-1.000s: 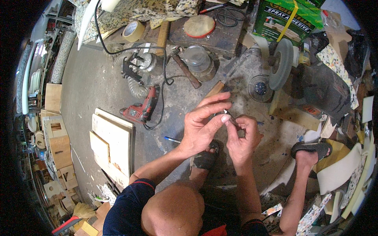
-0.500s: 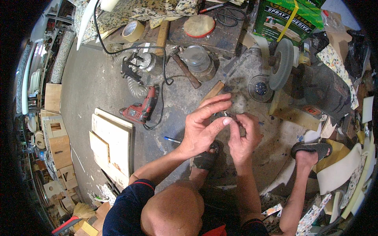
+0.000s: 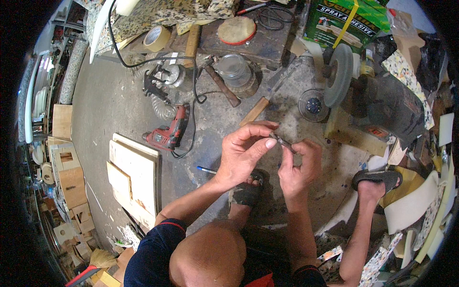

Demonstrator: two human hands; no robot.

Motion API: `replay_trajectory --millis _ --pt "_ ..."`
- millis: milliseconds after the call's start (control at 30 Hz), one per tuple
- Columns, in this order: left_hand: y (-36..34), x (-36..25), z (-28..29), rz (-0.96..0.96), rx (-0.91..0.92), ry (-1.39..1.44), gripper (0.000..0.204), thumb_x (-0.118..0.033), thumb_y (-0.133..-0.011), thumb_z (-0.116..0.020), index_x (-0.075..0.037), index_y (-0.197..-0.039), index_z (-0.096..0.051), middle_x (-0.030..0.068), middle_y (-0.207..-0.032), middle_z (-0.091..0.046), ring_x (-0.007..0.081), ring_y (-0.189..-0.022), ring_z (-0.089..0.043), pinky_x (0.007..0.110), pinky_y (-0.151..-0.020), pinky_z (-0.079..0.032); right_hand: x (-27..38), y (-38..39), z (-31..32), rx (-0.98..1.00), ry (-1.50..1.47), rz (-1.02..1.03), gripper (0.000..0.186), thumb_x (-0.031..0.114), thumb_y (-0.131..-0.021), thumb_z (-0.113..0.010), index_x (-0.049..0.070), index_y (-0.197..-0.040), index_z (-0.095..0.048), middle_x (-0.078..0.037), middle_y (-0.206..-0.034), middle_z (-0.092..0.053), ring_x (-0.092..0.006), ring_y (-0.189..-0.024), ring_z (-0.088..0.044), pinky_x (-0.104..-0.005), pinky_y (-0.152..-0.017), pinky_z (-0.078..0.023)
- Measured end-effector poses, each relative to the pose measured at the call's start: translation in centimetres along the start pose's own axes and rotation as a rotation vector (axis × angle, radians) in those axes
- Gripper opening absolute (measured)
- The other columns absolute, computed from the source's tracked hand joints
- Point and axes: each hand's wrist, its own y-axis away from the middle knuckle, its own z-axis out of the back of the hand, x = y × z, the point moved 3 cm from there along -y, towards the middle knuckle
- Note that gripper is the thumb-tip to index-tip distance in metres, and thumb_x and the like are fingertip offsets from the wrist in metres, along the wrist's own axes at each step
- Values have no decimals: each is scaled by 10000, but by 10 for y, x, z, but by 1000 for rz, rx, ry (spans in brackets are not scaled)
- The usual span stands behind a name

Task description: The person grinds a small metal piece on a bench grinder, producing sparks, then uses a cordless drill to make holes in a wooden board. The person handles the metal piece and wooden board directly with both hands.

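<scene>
In front of me, above the floor, my left hand (image 3: pixel 245 152) pinches a small dark metal piece (image 3: pixel 284 143) between thumb and fingertips. The fingers of my right hand (image 3: pixel 300 167) are closed on its other end. It is short and slim; its exact kind is too small to make out. Just beyond my hands lies a tool with a wooden handle (image 3: pixel 254 111) and a long grey blade. A round dish (image 3: pixel 314 106) holding small dark bits sits to the right of that. Left of my hands is a blue-capped pen (image 3: pixel 206 170) on the floor.
A bench grinder (image 3: pixel 382 107) stands at the right. To the left are a red power drill (image 3: pixel 167 133), a spray gun (image 3: pixel 165 79) and stacked pale boards (image 3: pixel 136 177). Further off lie a hammer (image 3: pixel 222 85), a lidded jar (image 3: pixel 236 74) and a tape roll (image 3: pixel 157 38).
My right hand has turned slightly and sits a little lower. The fingers of my left hand have curled in, and the dark metal piece now shows between both hands.
</scene>
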Motion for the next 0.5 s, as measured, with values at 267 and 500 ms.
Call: replay_trajectory --millis 267,500 --pt "0 -4 -2 -34 34 -43 158 -28 -902 -699 -7 -1054 -667 176 -1232 -657 240 -1161 -606 386 -1022 -455 1 1 2 -14 -22 -3 266 -13 -775 -765 50 -940 -566 -126 -900 -592 -321 -831 -605 -402 -740 -490" --pt "2 -1 -2 -191 119 -133 191 2 -874 -716 2 -1057 -661 205 -1251 -624 290 -1210 -574 418 -1027 -451 -5 4 -2 22 -83 -85 241 -37 -774 -723 48 -932 -561 -116 -894 -588 -274 -792 -587 -372 -733 -487"
